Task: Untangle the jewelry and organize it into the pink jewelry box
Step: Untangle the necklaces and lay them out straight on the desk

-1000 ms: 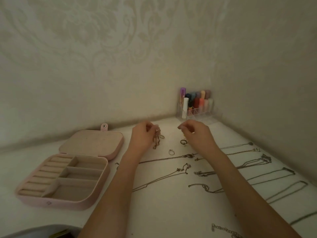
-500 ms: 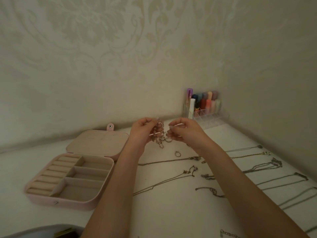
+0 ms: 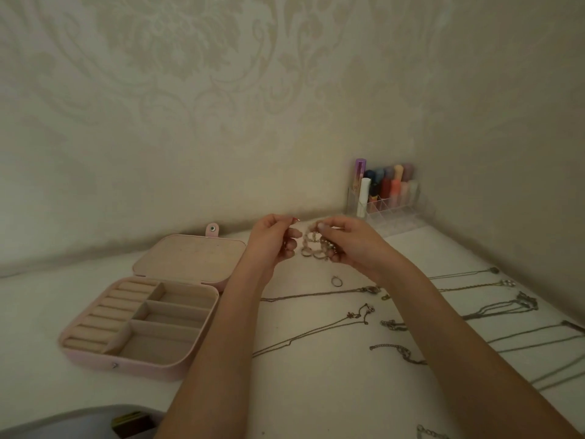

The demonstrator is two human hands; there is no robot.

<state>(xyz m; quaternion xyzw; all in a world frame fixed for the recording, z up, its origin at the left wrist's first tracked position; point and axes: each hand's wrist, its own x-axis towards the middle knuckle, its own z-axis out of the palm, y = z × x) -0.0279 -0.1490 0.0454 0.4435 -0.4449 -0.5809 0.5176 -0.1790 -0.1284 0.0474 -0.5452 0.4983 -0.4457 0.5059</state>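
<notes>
A tangled cluster of rings and chain (image 3: 314, 247) hangs in the air between my two hands, above the white table (image 3: 316, 391). My right hand (image 3: 351, 243) pinches the cluster from the right with curled fingers. My left hand (image 3: 274, 240) holds its left side with curled fingers; the exact contact is hard to make out. The pink jewelry box (image 3: 95, 353) lies open at the left, its ring rolls and compartments bare. A single ring (image 3: 336, 281) lies on the table below my hands. Several chains, such as one necklace (image 3: 319, 294), are laid out in rows to the right.
A clear organizer with coloured lipsticks (image 3: 387, 193) stands in the back right corner against the wall. Bracelets (image 3: 399, 353) lie near my right forearm. A grey object (image 3: 79, 423) shows at the bottom left edge.
Both hands have lifted the ring cluster off the table and drawn together; the right hand now holds the cluster that the left hand held before.
</notes>
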